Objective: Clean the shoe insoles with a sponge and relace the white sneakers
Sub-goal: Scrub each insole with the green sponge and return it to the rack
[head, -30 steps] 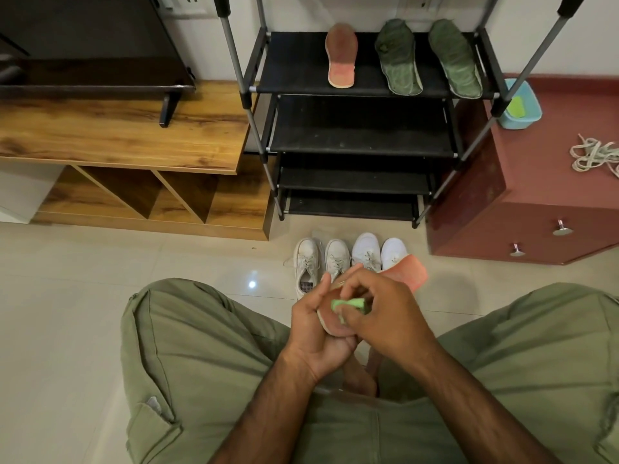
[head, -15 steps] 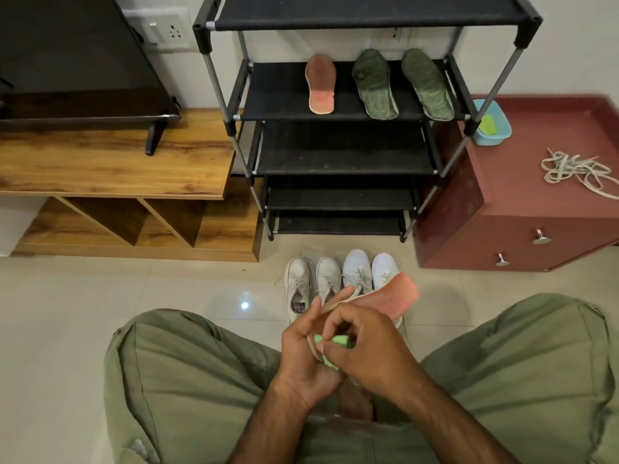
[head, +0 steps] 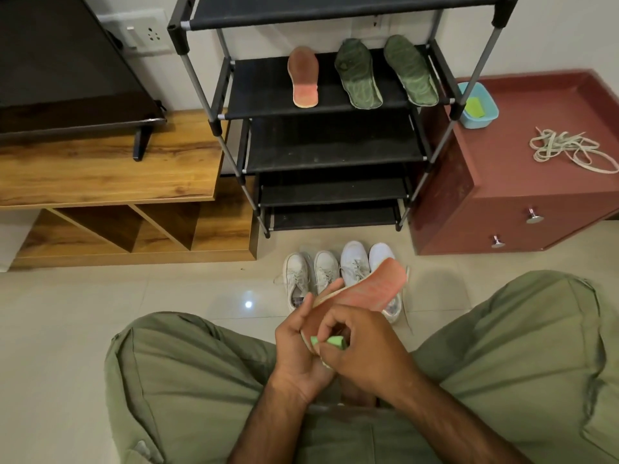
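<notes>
Open floor left of sneakers. Ahead, shoe rack blocks reach; wooden unit and red cabinet flank it closely.

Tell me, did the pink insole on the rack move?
No. The pink insole lies in the same spot on the rack, just left of the two green insoles; only the camera tilted.
</notes>
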A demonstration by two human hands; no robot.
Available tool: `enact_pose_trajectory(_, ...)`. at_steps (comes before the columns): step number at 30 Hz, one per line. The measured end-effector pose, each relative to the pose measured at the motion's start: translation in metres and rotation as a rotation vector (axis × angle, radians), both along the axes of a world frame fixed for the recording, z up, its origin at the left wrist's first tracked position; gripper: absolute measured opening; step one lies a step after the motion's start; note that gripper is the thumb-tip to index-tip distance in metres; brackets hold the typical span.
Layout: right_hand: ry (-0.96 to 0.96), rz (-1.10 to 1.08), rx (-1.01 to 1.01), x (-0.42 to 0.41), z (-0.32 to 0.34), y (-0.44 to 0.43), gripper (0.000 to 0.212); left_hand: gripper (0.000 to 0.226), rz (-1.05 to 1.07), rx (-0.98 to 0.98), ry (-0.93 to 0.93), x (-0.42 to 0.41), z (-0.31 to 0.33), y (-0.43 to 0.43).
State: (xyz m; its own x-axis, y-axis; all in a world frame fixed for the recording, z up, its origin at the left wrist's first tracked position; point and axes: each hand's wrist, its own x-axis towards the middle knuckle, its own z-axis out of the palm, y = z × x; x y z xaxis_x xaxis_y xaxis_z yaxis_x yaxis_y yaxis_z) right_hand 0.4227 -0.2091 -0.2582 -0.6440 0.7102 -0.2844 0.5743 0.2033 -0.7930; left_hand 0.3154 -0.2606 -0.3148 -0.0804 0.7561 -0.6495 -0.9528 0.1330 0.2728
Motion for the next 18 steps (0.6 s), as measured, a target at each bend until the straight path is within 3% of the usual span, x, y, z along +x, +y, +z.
enact_pose_trajectory(4, -0.038, -0.046, 0.137, 0.002, -0.002, 0.000, 0.016, 0.056, 0.036, -0.060, 0.011, -0.001, 0.001, -0.001)
enact_pose_trajectory(13, 0.070, 0.034, -0.100, 0.004, 0.003, 0.000, 0.031, 0.060, 0.078, 0.001, 0.005, -0.007, 0.008, -0.014)
enact_pose_trajectory(18, 0.229, -0.215, -0.274, 0.007, 0.013, 0.008, 0.032, 0.062, 0.118, 0.088, 0.066, -0.007, 0.016, -0.018)
